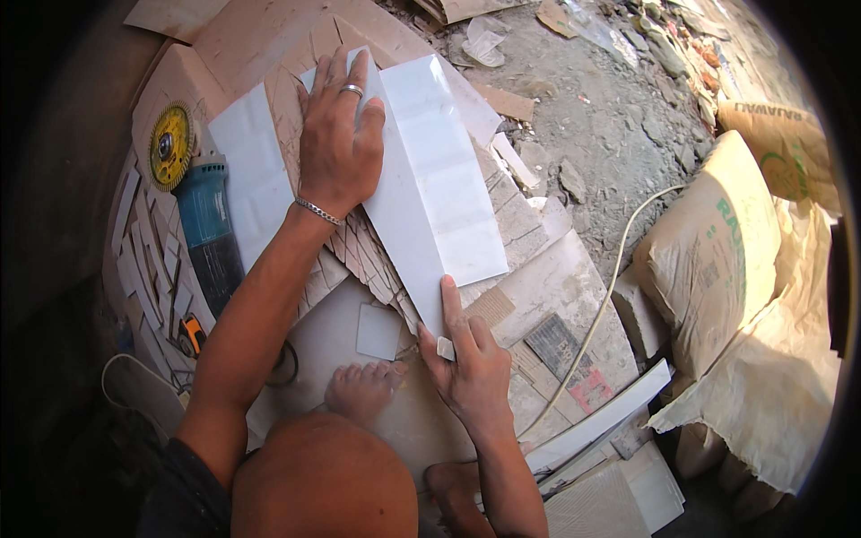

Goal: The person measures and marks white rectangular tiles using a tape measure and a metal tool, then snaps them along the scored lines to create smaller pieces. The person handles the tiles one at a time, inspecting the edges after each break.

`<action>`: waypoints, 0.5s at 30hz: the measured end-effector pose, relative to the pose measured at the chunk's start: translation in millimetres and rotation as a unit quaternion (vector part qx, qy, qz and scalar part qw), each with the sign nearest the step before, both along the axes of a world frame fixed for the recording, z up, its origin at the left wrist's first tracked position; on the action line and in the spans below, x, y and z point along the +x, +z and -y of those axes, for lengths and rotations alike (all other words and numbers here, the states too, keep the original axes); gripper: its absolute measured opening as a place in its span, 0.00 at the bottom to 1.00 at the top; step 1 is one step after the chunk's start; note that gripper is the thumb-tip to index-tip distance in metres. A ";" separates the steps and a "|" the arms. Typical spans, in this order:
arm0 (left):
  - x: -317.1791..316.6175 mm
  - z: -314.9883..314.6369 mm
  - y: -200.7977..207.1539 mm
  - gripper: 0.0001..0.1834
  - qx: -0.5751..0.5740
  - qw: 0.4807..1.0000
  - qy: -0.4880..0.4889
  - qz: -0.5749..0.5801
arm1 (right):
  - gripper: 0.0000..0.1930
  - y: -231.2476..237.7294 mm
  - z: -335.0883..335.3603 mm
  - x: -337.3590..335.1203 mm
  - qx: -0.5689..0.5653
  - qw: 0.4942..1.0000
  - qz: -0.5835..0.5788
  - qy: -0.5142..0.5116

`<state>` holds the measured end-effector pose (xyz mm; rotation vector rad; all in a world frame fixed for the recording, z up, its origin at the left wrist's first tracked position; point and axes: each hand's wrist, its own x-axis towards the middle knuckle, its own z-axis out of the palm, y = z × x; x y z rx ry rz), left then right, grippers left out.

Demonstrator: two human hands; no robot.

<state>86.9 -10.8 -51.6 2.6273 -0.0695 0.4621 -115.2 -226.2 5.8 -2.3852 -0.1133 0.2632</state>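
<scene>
My left hand [345,134], wearing a ring and a bracelet, lies flat with fingers stretched over the far end of a long white tile strip [399,206]. The strip lies alongside a wider white tile [453,179], overlapping or meeting it along one edge. At the strip's near end is my right hand [468,363]. Its index finger points along the tile edge, and the thumb is on the other side. Between them sits a small whitish block [446,349], whose kind I cannot make out. Another white tile [254,170] lies left of my left hand.
An angle grinder [208,215] with a yellow disc [170,145] lies at left, near narrow tile offcuts [148,242] and an orange-black tape measure [191,335]. A pale cable [610,287] curves past filled paper sacks [717,260] at right. My bare foot [363,392] is close below.
</scene>
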 end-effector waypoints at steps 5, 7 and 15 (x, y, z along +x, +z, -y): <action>1.1 0.4 1.2 0.33 0.006 1.000 -0.013 -0.004 | 0.37 -0.9 0.2 0.1 0.005 1.000 -0.005 -0.005; 1.1 -1.1 1.2 0.34 0.010 1.000 -0.020 -0.005 | 0.37 -2.2 -0.1 -0.4 0.011 1.000 -0.002 -0.007; 1.3 -1.4 2.6 0.35 0.008 0.999 -0.033 -0.007 | 0.37 -2.9 -1.8 -1.2 0.010 1.000 -0.002 -0.013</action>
